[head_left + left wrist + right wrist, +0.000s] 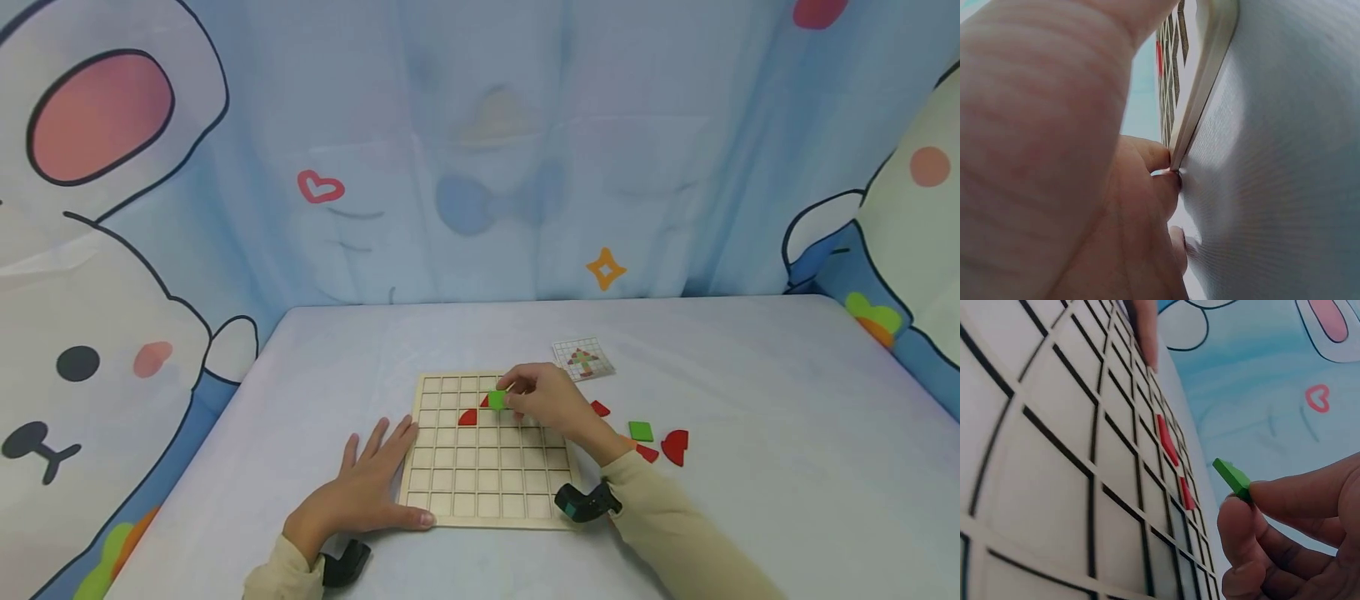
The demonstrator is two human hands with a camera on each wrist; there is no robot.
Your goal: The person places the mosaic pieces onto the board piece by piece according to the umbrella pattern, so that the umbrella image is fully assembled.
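A pale wooden grid board [465, 479] lies on the table with two red pieces in its upper squares. One red quarter-round piece [468, 417] shows fully; the other red piece [484, 402] is partly covered by a green square tile [497, 400]. My right hand [551, 404] pinches that tile between thumb and fingertips, above the board in the right wrist view. Fingers spread, my left hand [367, 487] rests at the board's left edge, its thumb on the lower left corner. In the left wrist view the fingertips [1163, 187] touch the board's side.
Right of the board lie another green square [641, 431], a red rounded piece [675, 447] and several smaller red pieces, partly behind the right arm. A pattern card [596, 358] with a coloured grid figure lies beyond the board. A printed curtain [495, 208] hangs behind the table.
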